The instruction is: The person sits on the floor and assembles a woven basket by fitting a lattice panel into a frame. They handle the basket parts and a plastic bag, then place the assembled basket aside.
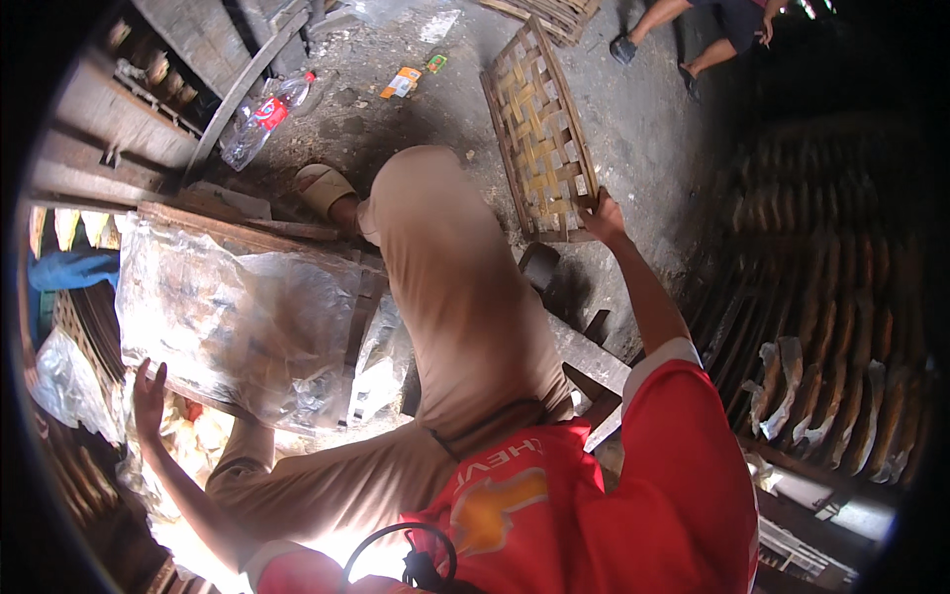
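Observation:
A rectangular woven bamboo tray (539, 119) with a wooden frame stands tilted to the right of my knee. My right hand (602, 218) is closed on its near right corner, arm stretched forward. On the left, a board or low table top covered with clear plastic sheet (237, 317) lies beside my leg. My left hand (150, 398) is at its near left edge, fingers apart and holding nothing. Whether the fingertips touch the plastic, I cannot tell. Pale material (193, 436) lies in bright light below the board's near edge, too glared to make out.
An empty clear bottle (265, 119) with a red cap and orange and green wrappers (404, 81) lie on the floor. Racks of slatted trays with long strips (831, 337) stand at right. Another person's legs (693, 45) show at the far right. A wooden stool (589, 356) is beneath me.

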`<control>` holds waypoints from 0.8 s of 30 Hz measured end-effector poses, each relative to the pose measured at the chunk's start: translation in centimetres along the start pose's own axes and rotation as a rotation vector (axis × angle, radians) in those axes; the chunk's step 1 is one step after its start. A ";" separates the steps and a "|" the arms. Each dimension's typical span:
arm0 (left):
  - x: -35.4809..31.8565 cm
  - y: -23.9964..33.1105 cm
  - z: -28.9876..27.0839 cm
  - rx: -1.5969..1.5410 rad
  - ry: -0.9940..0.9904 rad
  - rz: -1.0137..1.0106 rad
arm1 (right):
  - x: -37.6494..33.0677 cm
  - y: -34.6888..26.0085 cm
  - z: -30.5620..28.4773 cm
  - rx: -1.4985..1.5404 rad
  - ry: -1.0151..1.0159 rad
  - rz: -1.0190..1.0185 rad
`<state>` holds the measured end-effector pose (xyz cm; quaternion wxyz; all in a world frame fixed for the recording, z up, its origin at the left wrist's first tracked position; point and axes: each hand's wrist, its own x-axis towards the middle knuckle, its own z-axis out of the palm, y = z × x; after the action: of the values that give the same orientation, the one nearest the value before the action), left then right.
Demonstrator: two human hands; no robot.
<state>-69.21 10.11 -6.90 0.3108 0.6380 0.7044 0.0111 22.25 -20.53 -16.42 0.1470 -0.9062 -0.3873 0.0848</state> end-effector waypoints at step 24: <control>0.5 1.9 0.7 0.029 -0.056 -0.033 | -2.6 -4.4 -0.9 -0.122 -0.013 0.292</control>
<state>-67.19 10.63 -6.93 0.3212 0.6307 0.7061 -0.0222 17.75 -19.70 -14.03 0.0754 -0.9596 -0.2567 0.0876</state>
